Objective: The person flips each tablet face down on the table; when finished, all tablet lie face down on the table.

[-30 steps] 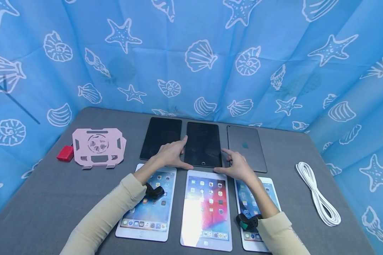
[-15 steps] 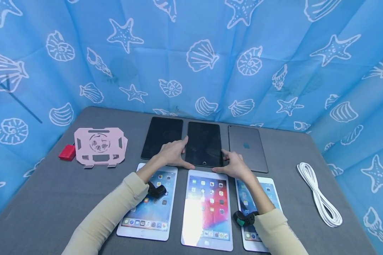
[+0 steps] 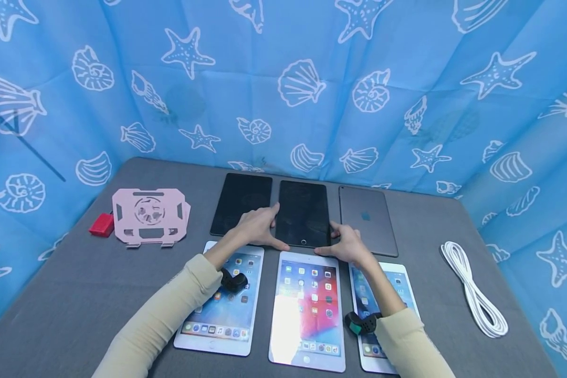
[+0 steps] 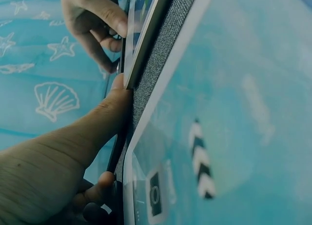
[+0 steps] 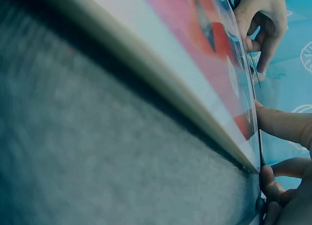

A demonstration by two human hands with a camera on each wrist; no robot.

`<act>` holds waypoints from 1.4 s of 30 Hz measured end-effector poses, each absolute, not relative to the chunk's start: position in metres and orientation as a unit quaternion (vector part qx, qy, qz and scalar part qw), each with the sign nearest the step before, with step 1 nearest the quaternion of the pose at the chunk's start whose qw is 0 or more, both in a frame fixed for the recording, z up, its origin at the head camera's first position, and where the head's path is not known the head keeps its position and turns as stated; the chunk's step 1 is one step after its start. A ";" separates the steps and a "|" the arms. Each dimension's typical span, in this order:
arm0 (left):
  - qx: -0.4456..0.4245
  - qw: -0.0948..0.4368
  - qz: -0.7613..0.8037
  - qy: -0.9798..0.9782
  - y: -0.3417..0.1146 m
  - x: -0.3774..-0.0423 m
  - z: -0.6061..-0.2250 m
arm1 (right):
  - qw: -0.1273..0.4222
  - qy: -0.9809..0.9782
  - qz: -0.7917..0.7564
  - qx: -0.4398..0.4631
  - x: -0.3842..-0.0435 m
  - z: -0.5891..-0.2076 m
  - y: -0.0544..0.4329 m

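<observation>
In the head view, a black tablet (image 3: 304, 212) with a round home button lies at the middle of the back row, screen dark. My left hand (image 3: 255, 227) holds its near left corner, index finger along the side and thumb by the near edge. At the near right corner my right hand (image 3: 347, 244) holds it likewise, thumb by the near edge and fingers at the side. Both wrist views show the fingers (image 4: 105, 183) bent at the thin dark edge. Just in front of the thumbs lies a white tablet (image 3: 307, 315), its screen lit red and blue.
Another dark tablet (image 3: 238, 202) lies left in the back row; a grey tablet (image 3: 370, 223) lies face down at right. Lit white tablets (image 3: 227, 315) (image 3: 366, 336) sit beneath the forearms. A pink stand (image 3: 149, 218) and red block (image 3: 102, 224) are left, a white cable (image 3: 472, 289) right.
The head view shifts slightly, so everything sits a little further right. My right thumb has slid slightly inward along the black tablet's near edge; otherwise both hands keep their places.
</observation>
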State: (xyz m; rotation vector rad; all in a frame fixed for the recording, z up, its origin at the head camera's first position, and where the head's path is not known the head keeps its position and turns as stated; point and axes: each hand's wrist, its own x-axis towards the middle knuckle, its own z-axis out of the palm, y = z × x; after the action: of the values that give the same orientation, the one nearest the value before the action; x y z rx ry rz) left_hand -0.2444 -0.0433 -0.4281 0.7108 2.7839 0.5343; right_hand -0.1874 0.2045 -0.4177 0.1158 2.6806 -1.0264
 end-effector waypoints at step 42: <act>0.261 0.151 0.187 0.935 -0.020 -0.256 -0.418 | 0.047 0.804 -0.590 0.056 -0.169 -0.403 0.204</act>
State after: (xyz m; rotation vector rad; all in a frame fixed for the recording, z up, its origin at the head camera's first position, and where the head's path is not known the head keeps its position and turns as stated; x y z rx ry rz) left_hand -0.2562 -0.0196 -0.4184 0.7499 2.6850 0.5366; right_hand -0.1691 0.2043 -0.4027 0.1700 2.4519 -1.8006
